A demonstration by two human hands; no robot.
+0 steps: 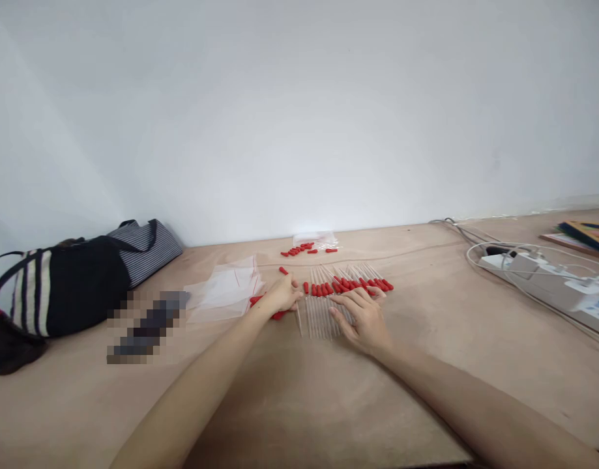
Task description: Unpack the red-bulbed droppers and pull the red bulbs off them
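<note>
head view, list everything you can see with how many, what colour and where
red caps: many, red, in a row between the hands, some by the left hand, more near the wall
thin tubes: many, clear, either side of the cap row
plastic bags: several, whitish, left of the caps, plus far end
striped pouch: one, dark and pale, back left
bag: one, black with cream stripes, left
pixelated object: one, dark, left
power strip: at least one, white, right
cables: several, grey and white, right
flat items: stack, blue and yellow, far right
table: one, brown, beneath
wall: one, white, behind
left hand: one, left end of row
right hand: one, over row
</note>
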